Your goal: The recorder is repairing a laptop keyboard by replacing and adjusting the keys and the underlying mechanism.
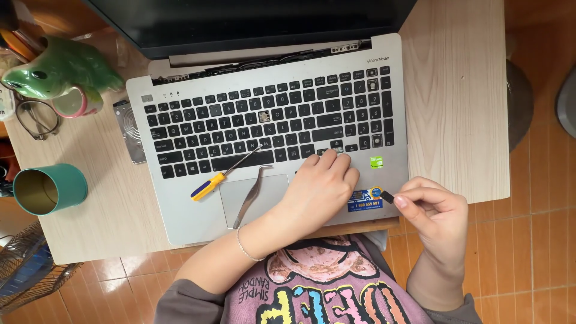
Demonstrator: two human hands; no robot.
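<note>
A silver laptop (180,210) with a black keyboard lies open on a light wooden table (456,108). My left hand (318,189) rests on the palm rest, fingertips touching the lower keys where a keycap is off. My right hand (435,210) hovers at the laptop's right front corner, pinching a small black keycap (387,195) between thumb and forefinger. A yellow and blue screwdriver (219,178) lies across the keyboard's lower edge. Metal tweezers (252,197) lie on the touchpad. One key near the keyboard's middle is also off.
A green frog-shaped mug (54,69) and a pink cup stand at the far left, with glasses (37,119) beside them. A teal cup (49,188) sits at the left edge. A small fan part (129,129) lies by the laptop. Orange tiled floor surrounds the table.
</note>
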